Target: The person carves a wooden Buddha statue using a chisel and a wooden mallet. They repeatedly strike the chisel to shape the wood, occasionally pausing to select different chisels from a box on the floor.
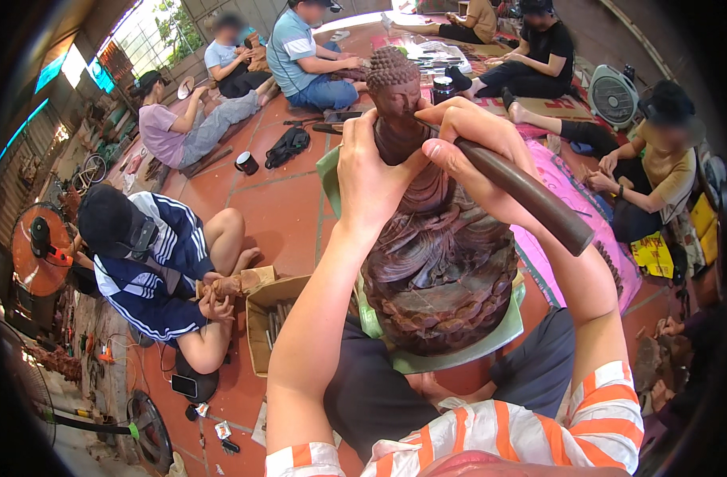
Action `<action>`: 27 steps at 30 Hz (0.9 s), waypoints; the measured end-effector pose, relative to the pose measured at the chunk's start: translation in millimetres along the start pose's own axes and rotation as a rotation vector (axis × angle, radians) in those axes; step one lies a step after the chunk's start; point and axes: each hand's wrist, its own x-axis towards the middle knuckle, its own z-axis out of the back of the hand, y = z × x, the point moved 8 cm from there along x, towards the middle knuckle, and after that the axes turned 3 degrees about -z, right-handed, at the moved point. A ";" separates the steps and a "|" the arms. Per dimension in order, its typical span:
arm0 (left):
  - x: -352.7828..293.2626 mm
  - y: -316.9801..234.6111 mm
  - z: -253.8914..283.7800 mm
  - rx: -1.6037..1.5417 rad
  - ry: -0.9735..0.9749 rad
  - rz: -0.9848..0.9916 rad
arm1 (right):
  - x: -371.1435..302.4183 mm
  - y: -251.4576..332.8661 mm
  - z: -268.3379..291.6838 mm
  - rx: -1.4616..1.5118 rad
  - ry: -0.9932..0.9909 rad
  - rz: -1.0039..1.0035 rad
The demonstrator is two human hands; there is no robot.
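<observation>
A dark brown carved wooden Buddha statue [447,246] stands upright between my legs, with a curled-hair head and a petalled base. My left hand [375,171] is closed against its neck and shoulder, thumb across the chest. My right hand [486,155] grips a thick, dark brown round handle [530,195] that slants down to the right. Its fingertips are at the side of the statue's face. The handle's far end, and any blade on it, is hidden by my fingers and the statue. Under the base lies a pale green cushion or cloth [502,330].
An open cardboard box [260,322] of stick-like tools sits left of my leg. Beyond it a person [168,262] in a striped jacket holds a small light wood carving. Several people sit farther off. A grey fan [614,95] and pink sheet [566,199] are right; a black mug [246,163] is left.
</observation>
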 end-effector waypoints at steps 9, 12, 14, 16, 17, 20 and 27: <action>1.0 -1.2 -0.9 0.012 0.019 0.026 | 13.4 -4.7 9.2 0.038 0.171 -0.050; 0.5 -1.7 1.0 0.021 0.026 0.023 | 13.9 -6.9 16.1 0.224 0.243 0.021; 0.2 -2.6 -0.2 0.027 0.029 0.007 | 5.5 -14.5 29.4 0.307 0.208 0.067; 0.5 -2.0 0.4 0.024 0.027 -0.008 | -15.3 -25.0 38.0 0.442 0.174 0.035; 0.4 -2.1 0.1 0.014 0.026 -0.014 | -29.1 -28.7 40.4 0.506 0.158 0.018; -0.2 0.8 -0.2 0.000 0.044 -0.041 | -81.7 -46.2 39.0 0.515 0.029 -0.104; -1.9 -69.8 38.9 0.161 -0.039 -0.226 | -185.7 -49.6 29.1 0.762 -0.351 -0.447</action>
